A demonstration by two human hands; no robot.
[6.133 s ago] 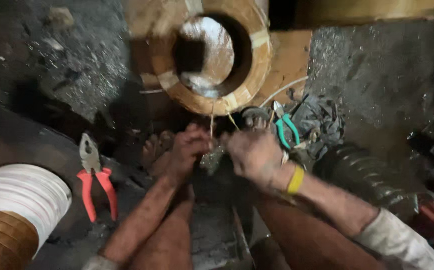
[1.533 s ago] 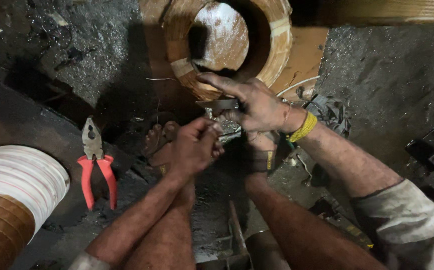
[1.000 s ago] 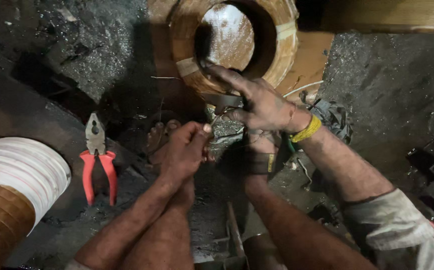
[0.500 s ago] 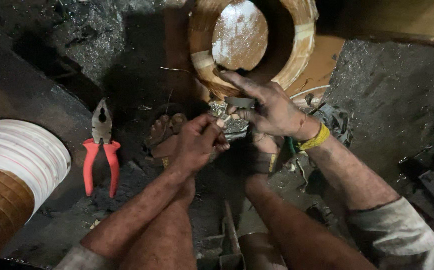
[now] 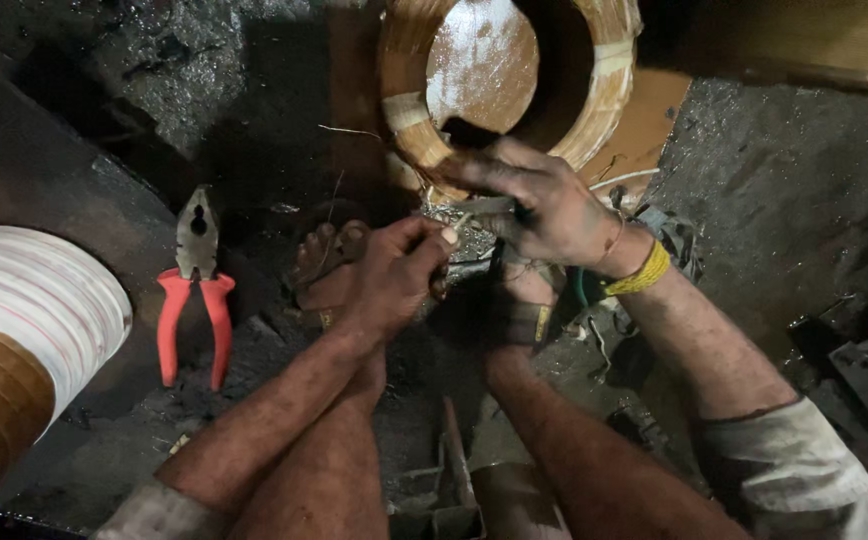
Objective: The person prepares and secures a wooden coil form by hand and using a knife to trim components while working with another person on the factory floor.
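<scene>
A big ring-shaped coil of copper wire, bound with pale tape, lies on the floor at the top centre. Just below it my left hand pinches a thin wire end beside a small tangle of wire. My right hand, with a yellow band on the wrist, rests flat over the same tangle and the lower rim of the coil, fingers pointing left. My bare feet in sandals sit under both hands.
Red-handled pliers lie on the dirty floor at left. A white and brown ribbed cylinder fills the lower left corner. Brown board lies under the coil. Dark metal scraps sit at the right.
The view has shifted, so the coil and hands sit further right and higher. My right hand has stayed laid over the wire tangle while my left hand keeps pinching at it.
</scene>
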